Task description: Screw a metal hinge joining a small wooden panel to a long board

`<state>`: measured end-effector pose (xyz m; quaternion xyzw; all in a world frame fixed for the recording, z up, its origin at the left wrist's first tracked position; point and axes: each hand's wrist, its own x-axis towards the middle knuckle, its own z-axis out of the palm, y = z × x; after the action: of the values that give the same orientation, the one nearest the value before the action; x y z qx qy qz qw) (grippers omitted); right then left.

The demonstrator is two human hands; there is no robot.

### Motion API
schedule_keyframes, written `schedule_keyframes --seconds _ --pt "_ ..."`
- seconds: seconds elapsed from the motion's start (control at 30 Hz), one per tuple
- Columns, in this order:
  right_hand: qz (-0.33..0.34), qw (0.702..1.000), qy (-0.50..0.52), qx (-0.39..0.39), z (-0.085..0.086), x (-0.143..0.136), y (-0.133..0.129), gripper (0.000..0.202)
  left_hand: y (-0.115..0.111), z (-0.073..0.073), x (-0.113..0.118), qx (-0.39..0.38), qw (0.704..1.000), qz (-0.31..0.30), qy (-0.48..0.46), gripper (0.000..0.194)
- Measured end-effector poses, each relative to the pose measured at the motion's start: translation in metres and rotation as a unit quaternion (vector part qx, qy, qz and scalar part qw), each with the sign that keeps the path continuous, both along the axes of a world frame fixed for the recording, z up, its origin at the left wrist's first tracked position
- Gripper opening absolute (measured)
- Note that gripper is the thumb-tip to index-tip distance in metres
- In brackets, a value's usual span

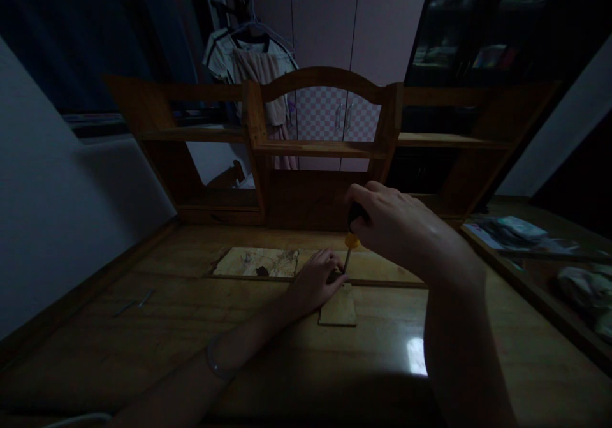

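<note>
My right hand (394, 224) is wrapped round the black handle of a screwdriver (352, 241), which has a yellow collar. Its metal shaft points down, slightly tilted, onto the wooden pieces on the desk. Close to the tip, my left hand (315, 280) rests low with thumb and fingers drawn together; a small dark thing there is too hidden to name. A small wooden piece (338, 308) sticks out toward me from beneath that spot. Behind it lies a long wooden board (387, 266), its left part (275, 262) rough and marked with a dark patch.
Two thin metal pieces, perhaps screws or nails (146, 298), lie at the left on the wooden desk (191, 332). A wooden shelf unit (320, 150) stands along the back. Papers and bags (519, 229) lie at the right, with crumpled cloth (586, 294) nearer me.
</note>
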<state>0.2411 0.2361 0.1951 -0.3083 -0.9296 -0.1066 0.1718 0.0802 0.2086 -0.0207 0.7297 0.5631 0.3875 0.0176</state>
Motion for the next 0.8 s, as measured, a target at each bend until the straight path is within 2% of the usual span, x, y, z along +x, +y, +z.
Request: schedule_keyframes --seconds 0.13,0.33,0.53,0.63,0.8 --pt "-0.062 0.998 0.008 0.017 0.0014 -0.0005 -0.0036 0.022 -0.0012 0.0005 0.0004 0.003 1.000 -0.005 -0.002 0.016" --pt "-0.001 1.000 0.003 -0.020 0.0043 0.0067 -0.0079 0.034 -0.0020 0.0015 -0.0006 0.003 1.000 -0.008 -0.010 0.016" --pt "-0.031 0.999 -0.015 -0.010 0.0003 0.0012 -0.0040 0.027 -0.0017 0.0019 0.0002 -0.002 1.000 -0.003 -0.008 0.017" --pt "-0.050 0.999 -0.010 -0.003 -0.0007 0.0010 -0.0014 0.030 -0.0017 0.0010 0.0003 0.004 1.000 -0.002 -0.006 0.017" --pt "-0.015 1.000 0.004 -0.014 0.0018 0.0066 -0.0027 0.037 -0.0013 0.0003 -0.0003 0.009 1.000 -0.013 -0.005 0.016"
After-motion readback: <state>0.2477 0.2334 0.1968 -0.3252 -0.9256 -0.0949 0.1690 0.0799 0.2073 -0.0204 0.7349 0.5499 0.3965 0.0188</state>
